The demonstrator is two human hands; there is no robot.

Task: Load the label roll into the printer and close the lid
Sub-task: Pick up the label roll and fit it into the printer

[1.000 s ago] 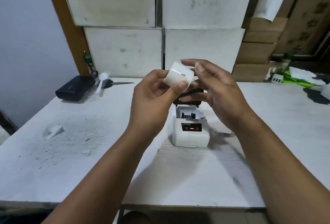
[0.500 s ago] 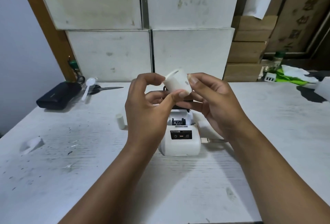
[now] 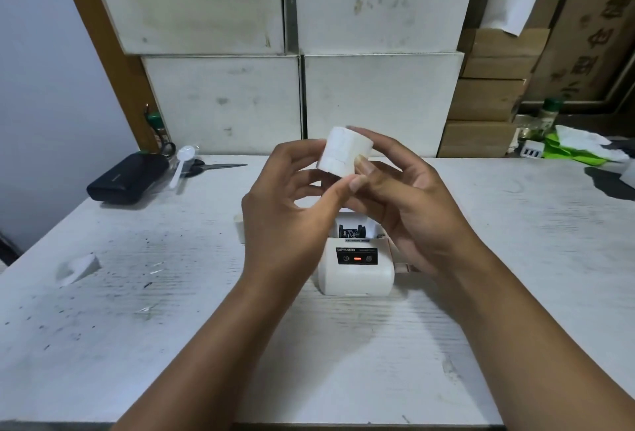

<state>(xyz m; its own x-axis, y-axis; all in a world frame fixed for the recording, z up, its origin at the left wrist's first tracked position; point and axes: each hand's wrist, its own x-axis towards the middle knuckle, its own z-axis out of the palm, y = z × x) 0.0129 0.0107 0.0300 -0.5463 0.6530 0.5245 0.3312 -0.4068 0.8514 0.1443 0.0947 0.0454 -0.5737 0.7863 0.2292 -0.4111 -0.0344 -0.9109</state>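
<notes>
White desk (image 3: 103, 344) carries the open printer (image 3: 355, 271); both the left hand (image 3: 288, 224) and right hand (image 3: 409, 210) grasp the label roll (image 3: 343, 152) above it, apparently not yet loaded.

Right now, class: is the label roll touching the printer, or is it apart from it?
Apart. The head view shows the label roll raised between both hands, well above the printer, with fingers and bare background between them.
</notes>
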